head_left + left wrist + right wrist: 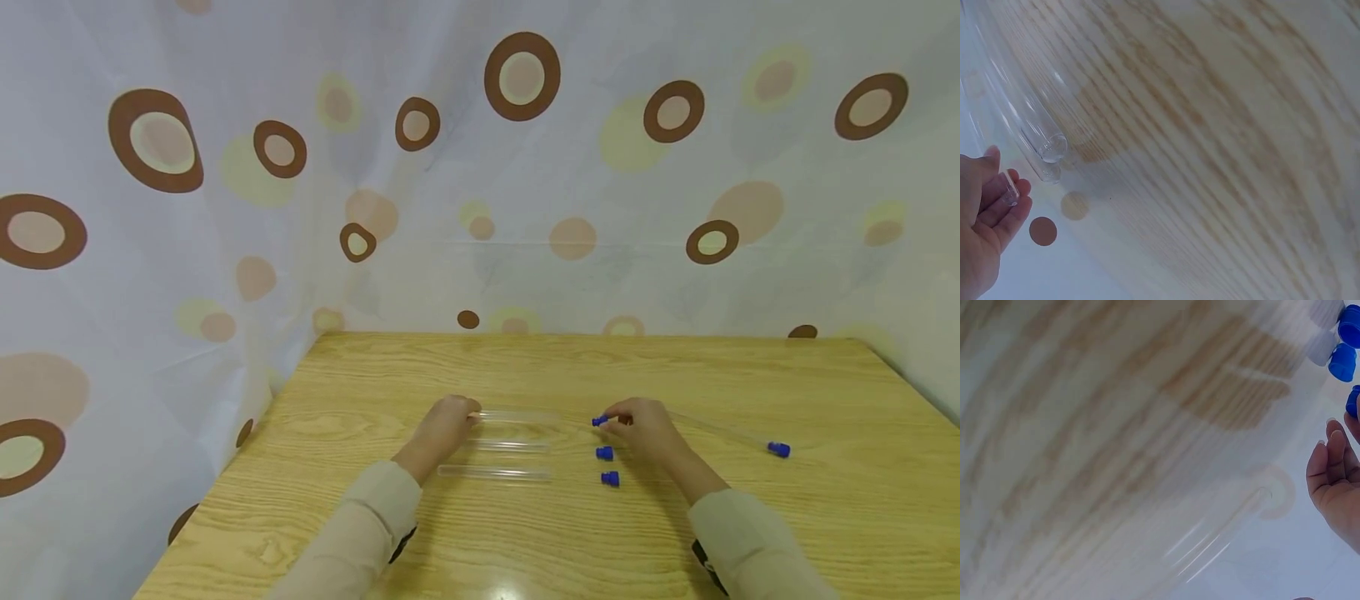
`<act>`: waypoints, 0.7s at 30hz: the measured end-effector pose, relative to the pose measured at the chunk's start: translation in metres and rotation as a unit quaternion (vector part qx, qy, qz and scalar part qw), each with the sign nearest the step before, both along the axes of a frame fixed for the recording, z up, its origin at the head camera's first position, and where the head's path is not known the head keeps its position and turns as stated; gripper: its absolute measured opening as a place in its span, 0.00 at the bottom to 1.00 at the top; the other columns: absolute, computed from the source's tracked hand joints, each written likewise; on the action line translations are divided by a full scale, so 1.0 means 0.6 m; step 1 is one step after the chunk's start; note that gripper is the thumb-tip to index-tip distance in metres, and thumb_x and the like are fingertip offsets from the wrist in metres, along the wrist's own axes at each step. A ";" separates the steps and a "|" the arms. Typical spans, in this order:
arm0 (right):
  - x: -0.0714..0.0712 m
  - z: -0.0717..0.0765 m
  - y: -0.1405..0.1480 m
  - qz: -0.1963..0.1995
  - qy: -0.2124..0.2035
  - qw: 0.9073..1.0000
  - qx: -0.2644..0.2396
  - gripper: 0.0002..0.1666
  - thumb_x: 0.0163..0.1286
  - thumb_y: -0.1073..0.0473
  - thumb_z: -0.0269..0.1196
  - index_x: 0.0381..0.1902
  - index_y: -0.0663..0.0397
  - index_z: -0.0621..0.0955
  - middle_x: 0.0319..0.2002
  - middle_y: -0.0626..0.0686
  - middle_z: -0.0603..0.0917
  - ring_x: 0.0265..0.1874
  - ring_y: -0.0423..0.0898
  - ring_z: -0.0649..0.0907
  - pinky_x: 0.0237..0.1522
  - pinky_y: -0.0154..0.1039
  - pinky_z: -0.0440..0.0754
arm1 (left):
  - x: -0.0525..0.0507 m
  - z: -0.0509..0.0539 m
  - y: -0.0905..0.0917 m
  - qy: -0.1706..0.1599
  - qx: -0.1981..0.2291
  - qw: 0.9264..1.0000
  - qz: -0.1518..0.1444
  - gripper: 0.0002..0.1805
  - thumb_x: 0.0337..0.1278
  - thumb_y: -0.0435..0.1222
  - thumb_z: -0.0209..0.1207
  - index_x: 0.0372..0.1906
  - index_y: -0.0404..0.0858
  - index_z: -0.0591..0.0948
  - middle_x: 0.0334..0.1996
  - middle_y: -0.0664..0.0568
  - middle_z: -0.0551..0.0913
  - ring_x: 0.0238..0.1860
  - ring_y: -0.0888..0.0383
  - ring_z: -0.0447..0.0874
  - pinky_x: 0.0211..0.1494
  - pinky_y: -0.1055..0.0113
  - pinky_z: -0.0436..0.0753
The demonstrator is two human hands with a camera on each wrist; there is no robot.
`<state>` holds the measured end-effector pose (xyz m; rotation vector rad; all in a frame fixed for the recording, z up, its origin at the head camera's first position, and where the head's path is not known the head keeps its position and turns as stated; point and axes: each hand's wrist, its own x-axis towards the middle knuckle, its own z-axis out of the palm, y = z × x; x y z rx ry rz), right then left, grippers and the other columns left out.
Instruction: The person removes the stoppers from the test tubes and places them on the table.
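Glossy clear tubes, wood-grained table

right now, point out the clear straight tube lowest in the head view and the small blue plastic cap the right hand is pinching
Lowest clear straight tube (494, 473): head view, middle of its length.
Small blue plastic cap (598, 422) in the right hand (647, 429): head view, its exposed left end.

The right wrist view's edge crops the pinched cap.
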<state>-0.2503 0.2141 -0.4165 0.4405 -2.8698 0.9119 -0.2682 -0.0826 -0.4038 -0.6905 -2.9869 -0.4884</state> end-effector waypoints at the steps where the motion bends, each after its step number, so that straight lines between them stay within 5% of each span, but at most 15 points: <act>1: -0.001 0.000 0.000 0.003 -0.003 1.000 0.005 0.12 0.61 0.64 0.63 0.40 0.69 0.83 0.34 0.59 0.83 0.28 0.44 0.75 0.27 0.35 0.74 | -0.001 0.000 0.000 -0.003 0.001 1.000 0.001 0.08 0.58 0.29 0.57 0.42 0.33 0.81 0.43 0.44 0.84 0.47 0.49 0.82 0.49 0.61 0.82; 9: -0.005 -0.004 0.000 0.021 -0.007 0.999 0.027 0.12 0.61 0.65 0.63 0.39 0.69 0.83 0.34 0.60 0.84 0.28 0.44 0.76 0.27 0.36 0.75 | -0.010 -0.006 -0.001 -0.013 0.005 1.000 -0.001 0.07 0.58 0.29 0.57 0.39 0.33 0.83 0.43 0.43 0.84 0.47 0.48 0.82 0.49 0.60 0.82; 17: -0.004 -0.004 -0.004 0.021 -0.030 0.999 0.022 0.14 0.62 0.63 0.62 0.42 0.70 0.82 0.40 0.66 0.84 0.37 0.57 0.83 0.36 0.46 0.83 | -0.017 -0.009 0.006 -0.029 -0.016 0.999 0.002 0.10 0.57 0.29 0.58 0.44 0.31 0.82 0.45 0.41 0.84 0.49 0.47 0.81 0.51 0.60 0.82; 21: -0.006 -0.003 -0.006 0.019 -0.038 0.999 0.031 0.14 0.62 0.62 0.63 0.41 0.69 0.83 0.39 0.65 0.84 0.35 0.54 0.82 0.34 0.44 0.82 | -0.018 -0.009 0.007 -0.031 -0.022 0.999 0.001 0.11 0.57 0.30 0.59 0.44 0.31 0.82 0.45 0.42 0.84 0.49 0.48 0.81 0.51 0.60 0.82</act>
